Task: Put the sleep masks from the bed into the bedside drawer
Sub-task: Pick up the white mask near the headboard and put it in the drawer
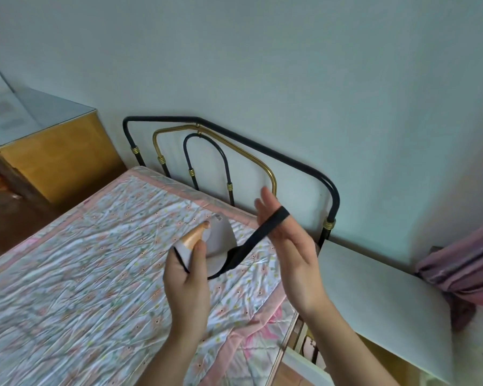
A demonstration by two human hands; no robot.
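My left hand (188, 274) pinches white sleep mask (221, 240), held above floral bed (81, 260). My right hand (287, 246), fingers straight, stretches mask's black strap (265, 228) looped over them. Open bedside drawer (311, 351) near right, mask inside.

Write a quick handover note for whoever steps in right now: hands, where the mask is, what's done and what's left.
Left hand grips the sleep mask's white body above the bed.
Right hand, fingers straight, has the black elastic strap looped over it.
Bedside drawer stands open at lower right with something pale already inside; I cannot tell what.
Left: put this mask into the drawer.
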